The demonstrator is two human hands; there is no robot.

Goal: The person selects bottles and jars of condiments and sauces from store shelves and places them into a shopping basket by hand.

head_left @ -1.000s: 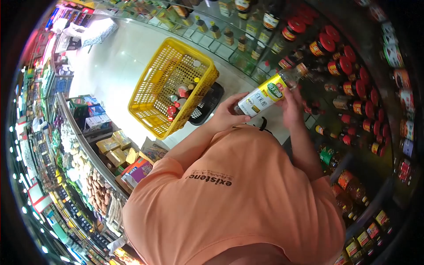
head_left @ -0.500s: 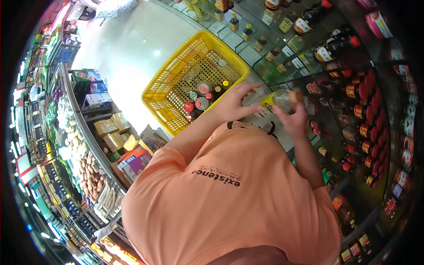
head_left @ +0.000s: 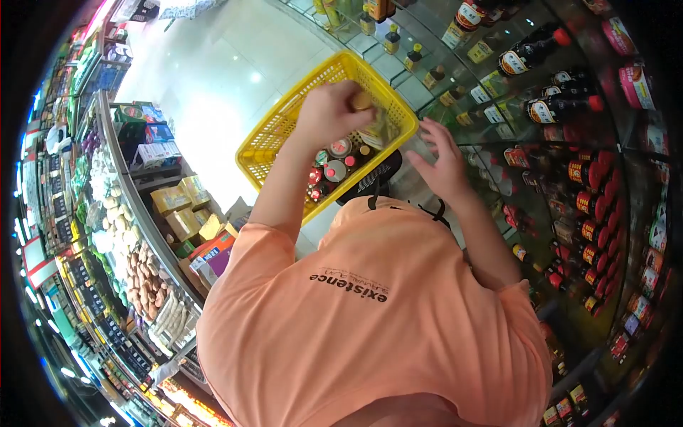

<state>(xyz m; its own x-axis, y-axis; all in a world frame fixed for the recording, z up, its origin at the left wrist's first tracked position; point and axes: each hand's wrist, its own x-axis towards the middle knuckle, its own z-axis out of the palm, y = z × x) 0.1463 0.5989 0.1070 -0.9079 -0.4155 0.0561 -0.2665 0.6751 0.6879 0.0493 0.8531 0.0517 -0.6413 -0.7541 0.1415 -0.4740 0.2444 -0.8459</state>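
Observation:
My left hand (head_left: 329, 114) is over the yellow basket (head_left: 249, 158), with its fingers closed round the capped neck of a bottle (head_left: 377, 132). This bottle hangs down inside the basket's right part, tilted, partly hidden by the fingers. Lower in the basket stand several jars and bottles, among them a jar with a pale lid (head_left: 334, 170). Just right of the basket's rim, my right hand (head_left: 442, 162) is empty, with its fingers spread, touching nothing.
Glass shelves of sauce bottles (head_left: 544, 110) run along the right side, close to my right hand. At the left are a produce stand with potatoes (head_left: 148, 279) and boxes of goods (head_left: 171, 202). Pale floor (head_left: 220, 78) lies beyond the basket.
The bottle has gone from between both hands into the basket, now in my left hand. My left hand moved left and up; my right hand let go and opened beside the basket.

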